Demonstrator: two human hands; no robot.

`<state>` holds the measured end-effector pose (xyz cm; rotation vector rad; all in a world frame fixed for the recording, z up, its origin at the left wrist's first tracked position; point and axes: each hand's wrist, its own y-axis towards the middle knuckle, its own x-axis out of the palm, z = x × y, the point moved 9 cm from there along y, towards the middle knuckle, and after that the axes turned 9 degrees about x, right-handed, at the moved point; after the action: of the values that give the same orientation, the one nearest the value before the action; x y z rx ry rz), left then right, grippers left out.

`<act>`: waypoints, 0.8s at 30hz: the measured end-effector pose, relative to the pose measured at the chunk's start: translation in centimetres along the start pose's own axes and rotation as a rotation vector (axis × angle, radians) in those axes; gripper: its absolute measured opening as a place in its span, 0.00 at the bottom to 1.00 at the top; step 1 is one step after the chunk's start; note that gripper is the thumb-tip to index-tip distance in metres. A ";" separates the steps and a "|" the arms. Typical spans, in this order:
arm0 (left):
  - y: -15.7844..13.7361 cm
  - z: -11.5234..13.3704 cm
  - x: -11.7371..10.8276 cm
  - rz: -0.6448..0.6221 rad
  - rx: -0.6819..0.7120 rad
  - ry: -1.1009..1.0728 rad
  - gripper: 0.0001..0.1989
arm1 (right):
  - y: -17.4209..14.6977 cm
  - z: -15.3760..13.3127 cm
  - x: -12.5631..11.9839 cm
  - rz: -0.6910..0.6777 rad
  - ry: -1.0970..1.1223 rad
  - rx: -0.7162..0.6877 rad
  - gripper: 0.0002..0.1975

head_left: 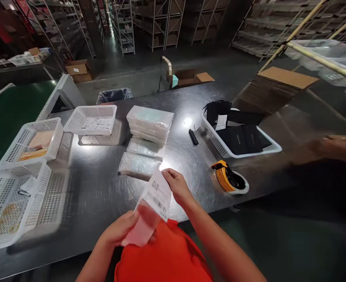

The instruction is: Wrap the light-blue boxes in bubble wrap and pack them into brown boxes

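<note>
Close to my body, my left hand [121, 227] grips the lower end of a shipping label [157, 194], where a thin pinkish see-through sheet [143, 223] hangs. My right hand [175, 184] pinches the label's upper right corner. Printed barcodes and a square code show on the white upper part. Whether the pinkish part is backing or a separate sheet, I cannot tell. Just beyond the label, several bubble-wrapped packages [149, 121] are stacked and leaning on the metal table [96, 196].
White baskets [114, 117] with papers and small items line the left side. To the right are a yellow tape dispenser [224, 176], a black stick-like object [193, 137] and a basket [220, 147] of black pouches. Another person's blurred arm [340, 149] reaches in at far right.
</note>
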<state>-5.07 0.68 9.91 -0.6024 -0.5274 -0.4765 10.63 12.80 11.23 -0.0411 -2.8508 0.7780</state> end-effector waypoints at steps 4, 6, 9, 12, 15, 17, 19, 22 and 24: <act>-0.6 -0.2 -0.7 0.101 -0.044 -0.087 0.32 | 1.3 2.9 2.1 -0.163 0.084 0.211 0.25; -0.9 0.5 -1.6 0.151 -0.036 -0.009 0.31 | 1.6 3.3 2.0 -0.190 0.149 0.225 0.27; -1.5 1.6 -3.5 0.161 -0.028 0.209 0.27 | 1.9 3.4 0.7 -0.155 0.154 0.190 0.27; -1.5 1.5 -5.5 0.148 -0.002 0.387 0.23 | 1.9 3.0 -0.3 -0.130 0.003 0.112 0.22; -0.8 0.4 -8.3 0.319 0.012 0.295 0.19 | 0.7 0.2 -1.0 -0.030 -0.169 -0.148 0.16; -0.6 -0.4 -10.6 0.551 0.038 0.070 0.16 | -1.3 -2.5 -0.6 -0.026 -0.249 -0.342 0.12; -0.7 -0.4 -12.7 0.779 0.118 -0.205 0.16 | -3.9 -4.6 1.0 -0.186 -0.295 -0.470 0.09; -0.8 1.7 -14.9 0.919 0.346 -0.526 0.20 | -8.4 -7.5 2.9 -0.493 -0.311 -0.658 0.04; -0.9 3.8 -16.1 0.889 0.465 -0.615 0.23 | -11.0 -9.2 3.0 -0.581 -0.336 -0.801 0.04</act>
<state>-19.11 6.67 3.53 -0.4641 -0.8476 0.6868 9.66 8.17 25.03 0.8231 -3.0008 -0.5169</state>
